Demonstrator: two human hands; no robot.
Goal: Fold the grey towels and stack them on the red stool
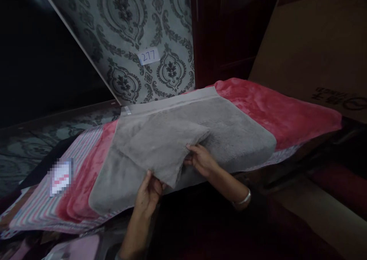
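- Grey plush piece [166, 143], roughly four-sided, lying on top of a larger grey plush cloth [246, 138] of much the same colour, its near edge lifted in the person's hands.
- The left hand [150, 193] pinches that near edge toward its left part, thumb on top and fingers curled beneath.
- The right hand [203, 160] pinches the piece's right-hand edge between thumb and fingers; a silver bracelet [243, 199] circles that wrist.
- Between the two hands a corner of the piece points down toward the person.
- Under the larger grey cloth a pinkish-red plush blanket [275, 111] shows on both sides, and striped fabric [40, 208] reaches out at the left.
- A blurred-out white card [60, 178] rests on the left side, over the stripes and the red.
- Beyond, a paper label [149, 56] reading "277" is stuck on damask wallpaper [123, 15], beside a dark red wooden panel [220, 31].
- A big cardboard sheet or box [321, 54] leans at the far right.
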